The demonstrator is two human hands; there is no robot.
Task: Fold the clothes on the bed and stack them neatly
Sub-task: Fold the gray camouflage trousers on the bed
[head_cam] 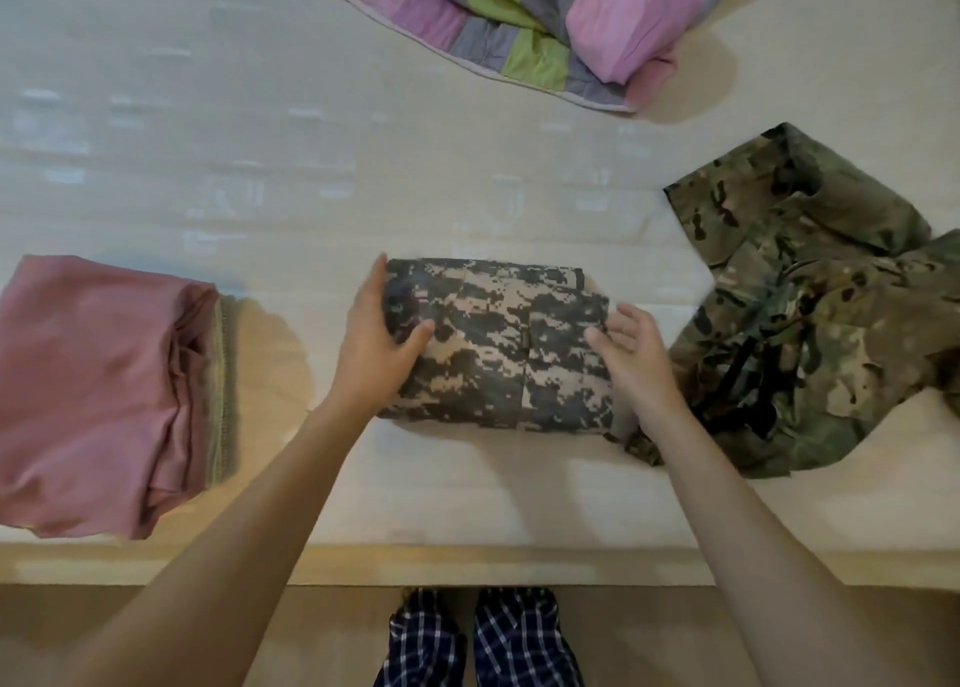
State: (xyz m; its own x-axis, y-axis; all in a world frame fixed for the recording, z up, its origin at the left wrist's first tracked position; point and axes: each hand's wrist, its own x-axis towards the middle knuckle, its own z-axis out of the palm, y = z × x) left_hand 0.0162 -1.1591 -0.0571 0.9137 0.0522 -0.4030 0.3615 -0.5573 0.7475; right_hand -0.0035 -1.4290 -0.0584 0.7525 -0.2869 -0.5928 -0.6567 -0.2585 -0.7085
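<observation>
A folded garment in grey-and-tan pixel camouflage cloth (498,343) is lying as a compact rectangle on the pale cream bed cover (208,166), directly between the two hands. The left hand (371,338) is resting against the garment's left edge: its fingers (376,283) are lying fairly straight along that side, reaching toward the far corner, while the thumb is stretching across the top of the cloth. It is not clenching; it is touching rather than gripping. The right hand (631,346) is hovering at the garment's right edge with its fingers relaxed and slightly spread, holding nothing; the thumb tip is sitting just at the edge, though whether it is touching the cloth cannot be told.

Just beyond the right fingers, a loose, crumpled garment in green-brown woodland camouflage (810,291) is sprawling over the bed, its near fold lying under the right wrist. Well apart from the left fingers, a folded pile of dusty pink fabric (93,390) is sitting. Far ahead of both sets of fingertips, a rumpled quilt in pink, green and grey stripes (493,15) is lying. Below the forearms, legs in dark blue checked trousers (519,639) are showing.
</observation>
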